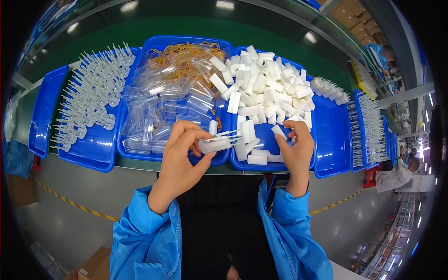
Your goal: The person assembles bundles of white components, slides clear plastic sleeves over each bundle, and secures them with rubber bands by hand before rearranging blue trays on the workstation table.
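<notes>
My left hand (179,154) is closed around a small bundle of clear-white plastic pieces with thin stems (215,144), their tips pointing right; whether a white block is among them I cannot tell. Between the thumb and fingers of my right hand (298,151) is a small white block (278,132), above the front of a blue tray (239,164). That tray holds a heap of white rectangular blocks (266,84), with several loose ones near its front edge. Under my left hand lies another blue tray (135,153), with clear plastic sleeves (163,100) and yellow-brown rubber bands (186,58).
To the left, rows of thin-stemmed translucent parts (93,93) stand on a blue tray (100,158), beside another blue tray (46,112). Right of the blocks, a blue tray (332,140) carries similar parts (330,90) at its back. More stemmed parts (373,126) stand farther right.
</notes>
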The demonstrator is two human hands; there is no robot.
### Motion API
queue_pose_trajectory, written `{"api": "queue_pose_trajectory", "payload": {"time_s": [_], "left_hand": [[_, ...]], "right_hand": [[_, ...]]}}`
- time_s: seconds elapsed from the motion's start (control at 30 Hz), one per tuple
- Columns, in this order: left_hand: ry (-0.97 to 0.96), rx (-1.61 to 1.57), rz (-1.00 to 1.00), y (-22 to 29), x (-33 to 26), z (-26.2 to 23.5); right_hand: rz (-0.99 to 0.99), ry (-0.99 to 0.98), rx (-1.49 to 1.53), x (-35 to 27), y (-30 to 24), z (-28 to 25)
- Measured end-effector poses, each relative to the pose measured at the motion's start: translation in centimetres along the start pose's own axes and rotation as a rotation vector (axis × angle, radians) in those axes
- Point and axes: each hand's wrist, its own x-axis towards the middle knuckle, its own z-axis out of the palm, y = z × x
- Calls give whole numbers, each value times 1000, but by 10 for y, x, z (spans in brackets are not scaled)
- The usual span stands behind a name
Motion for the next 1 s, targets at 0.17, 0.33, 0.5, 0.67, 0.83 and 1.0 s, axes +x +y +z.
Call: {"api": "queue_pose_trajectory", "payload": {"time_s": [0.17, 0.33, 0.5, 0.67, 0.83, 1.0], "left_hand": [[-37, -36, 28, -7, 4, 7], [-32, 9, -19, -7, 9, 2], [-29, 41, -93, -10, 10, -1], [89, 18, 9, 1, 10, 10], [239, 32, 145, 1, 7, 15], [218, 106, 243, 2, 1, 16]], "right_hand": [[-7, -110, -118, 3, 7, 11], [30, -61, 279, 4, 2, 8], [-21, -129, 838, -12, -51, 16], [-112, -53, 859, -22, -81, 43], [-98, 149, 641, -19, -79, 59], [-102, 95, 733, -18, -75, 63]]}}
